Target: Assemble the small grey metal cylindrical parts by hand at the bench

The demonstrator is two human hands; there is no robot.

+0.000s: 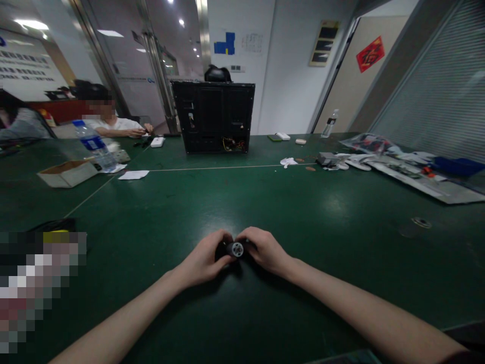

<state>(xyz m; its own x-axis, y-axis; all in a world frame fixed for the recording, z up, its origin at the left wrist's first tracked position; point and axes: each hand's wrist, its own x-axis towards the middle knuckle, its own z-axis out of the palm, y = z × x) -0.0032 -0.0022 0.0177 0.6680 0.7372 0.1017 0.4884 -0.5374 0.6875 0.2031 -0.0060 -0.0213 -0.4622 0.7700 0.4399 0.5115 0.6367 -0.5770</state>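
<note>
Close over the green table [288,202], a small dark cylinder [237,249] points its round, pale grey end towards me. Several dark openings show in that end; the kind of thing it is cannot be made out. My left hand [212,253] is closed on it from the left, thumb below and fingers curled over the top. From the other side my right hand [265,247] grips it too, with its fingers bent around the dark body. The far part of the cylinder and most fingertips are hidden behind the hands.
A black panel-backed case [215,116] stands at the far edge. On the left are an open carton [68,173], a water bottle [94,144] and a white card [134,175]. A cluttered board [428,187] lies at right. Two people sit at far left.
</note>
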